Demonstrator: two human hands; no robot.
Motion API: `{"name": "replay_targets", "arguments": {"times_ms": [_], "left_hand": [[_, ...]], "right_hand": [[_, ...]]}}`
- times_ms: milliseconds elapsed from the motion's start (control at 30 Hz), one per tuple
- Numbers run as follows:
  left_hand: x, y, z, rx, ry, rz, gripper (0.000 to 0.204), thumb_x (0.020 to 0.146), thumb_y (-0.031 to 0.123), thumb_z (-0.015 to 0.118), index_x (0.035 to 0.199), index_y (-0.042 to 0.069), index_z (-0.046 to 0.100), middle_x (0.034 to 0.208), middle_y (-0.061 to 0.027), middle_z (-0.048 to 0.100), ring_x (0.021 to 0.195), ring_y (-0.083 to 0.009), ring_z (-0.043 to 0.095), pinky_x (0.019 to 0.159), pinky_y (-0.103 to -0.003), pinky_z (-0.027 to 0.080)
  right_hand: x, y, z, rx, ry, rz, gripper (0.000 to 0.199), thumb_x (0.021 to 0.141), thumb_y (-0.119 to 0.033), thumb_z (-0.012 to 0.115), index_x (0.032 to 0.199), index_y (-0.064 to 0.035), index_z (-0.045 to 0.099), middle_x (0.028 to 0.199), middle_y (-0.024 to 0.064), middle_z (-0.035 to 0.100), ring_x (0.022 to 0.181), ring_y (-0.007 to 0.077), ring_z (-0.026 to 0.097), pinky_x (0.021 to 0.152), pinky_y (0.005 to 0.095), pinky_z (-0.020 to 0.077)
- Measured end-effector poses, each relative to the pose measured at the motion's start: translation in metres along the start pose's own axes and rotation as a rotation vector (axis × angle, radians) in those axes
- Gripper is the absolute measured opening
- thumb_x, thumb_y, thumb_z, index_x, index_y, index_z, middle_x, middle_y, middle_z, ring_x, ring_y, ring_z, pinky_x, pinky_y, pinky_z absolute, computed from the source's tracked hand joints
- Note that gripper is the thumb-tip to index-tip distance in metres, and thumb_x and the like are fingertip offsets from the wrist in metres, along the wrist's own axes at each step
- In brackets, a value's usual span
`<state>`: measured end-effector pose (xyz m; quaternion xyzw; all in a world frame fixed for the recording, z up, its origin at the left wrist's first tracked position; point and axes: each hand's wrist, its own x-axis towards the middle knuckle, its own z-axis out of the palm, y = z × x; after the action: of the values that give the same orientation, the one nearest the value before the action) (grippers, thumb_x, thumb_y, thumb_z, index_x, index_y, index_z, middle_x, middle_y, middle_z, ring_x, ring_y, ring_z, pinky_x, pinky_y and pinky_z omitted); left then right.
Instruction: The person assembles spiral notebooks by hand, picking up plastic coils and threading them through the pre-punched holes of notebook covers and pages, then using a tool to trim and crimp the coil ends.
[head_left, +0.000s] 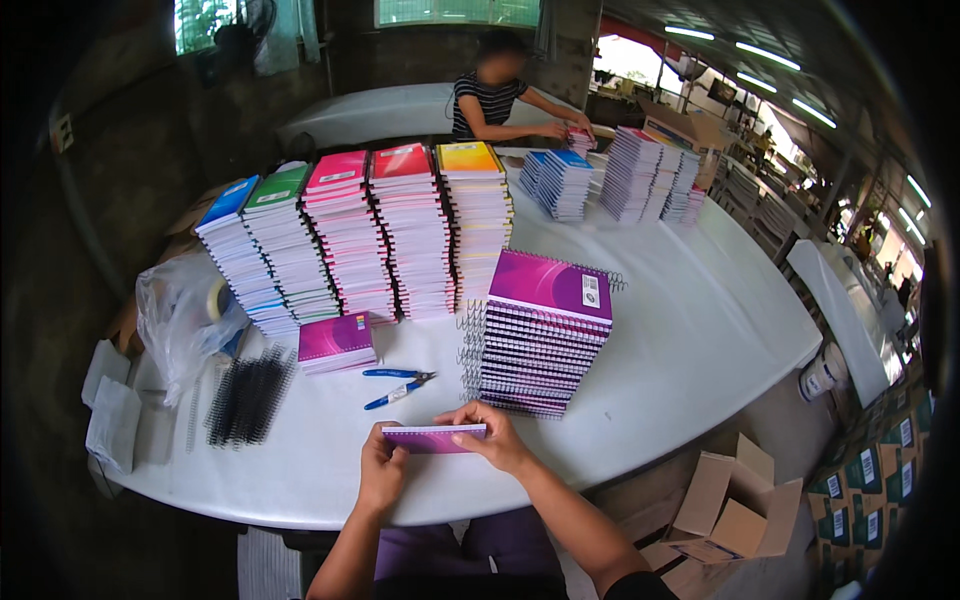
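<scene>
Near the table's front edge, my left hand (380,468) grips the left end of a purple notebook block (432,442) with a row of punched holes along its edge. The other end is held by my right hand (492,438), its fingers behind the block. Just beyond lies a pair of blue-handled cutters (400,386). To their left sits a low stack of purple covers or blocks (337,345). Beside that, many black spiral coils (250,400) lie in a heap. A tall stack of purple notebooks (550,345) stands ahead and right, spiral wires poking out from its sides.
Tall notebook stacks in blue, green, pink, red and yellow (475,215) line the far left of the white table (690,350). A clear plastic bag (180,315) lies at left. Across the table a person (490,100) handles notebooks. An opened cardboard box (735,510) stands below, right.
</scene>
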<state>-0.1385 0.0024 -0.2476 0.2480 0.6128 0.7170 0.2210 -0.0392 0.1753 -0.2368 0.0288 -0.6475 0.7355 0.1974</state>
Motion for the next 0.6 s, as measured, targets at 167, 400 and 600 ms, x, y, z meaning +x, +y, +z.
{"name": "replay_targets", "arguments": {"times_ms": [167, 400, 600], "left_hand": [[-0.011, 0.004, -0.002, 0.826, -0.049, 0.316, 0.035, 0.072, -0.006, 0.052, 0.106, 0.004, 0.050, 0.095, -0.0149, 0.056, 0.091, -0.0265, 0.055, 0.083, -0.034, 0.041], [0.015, 0.038, -0.148, 1.692, 0.595, 0.130, 0.023, 0.076, 0.013, 0.062, 0.096, 0.005, 0.054, 0.097, -0.0122, 0.053, 0.093, -0.0314, 0.052, 0.079, -0.044, 0.041], [0.022, 0.033, -0.166, 1.597, 0.455, 0.339, 0.017, 0.083, 0.016, 0.059, 0.092, 0.004, 0.052, 0.085, -0.0106, 0.054, 0.081, -0.0309, 0.053, 0.069, -0.041, 0.044]], "right_hand": [[-0.013, 0.004, -0.004, -0.207, -0.049, 0.012, 0.025, 0.083, -0.004, 0.063, 0.107, -0.0013, 0.058, 0.111, 0.0079, 0.062, 0.094, 0.0097, 0.056, 0.083, 0.0247, 0.0447], [-0.005, 0.001, 0.007, -0.205, -0.089, 0.020, 0.033, 0.085, -0.001, 0.057, 0.117, -0.0088, 0.059, 0.106, 0.0072, 0.066, 0.088, 0.0075, 0.057, 0.082, 0.0237, 0.0450], [-0.010, 0.003, 0.005, -0.228, -0.051, -0.036, 0.034, 0.085, -0.002, 0.058, 0.117, -0.0103, 0.060, 0.104, 0.0078, 0.067, 0.087, 0.0074, 0.057, 0.080, 0.0231, 0.0449]]}}
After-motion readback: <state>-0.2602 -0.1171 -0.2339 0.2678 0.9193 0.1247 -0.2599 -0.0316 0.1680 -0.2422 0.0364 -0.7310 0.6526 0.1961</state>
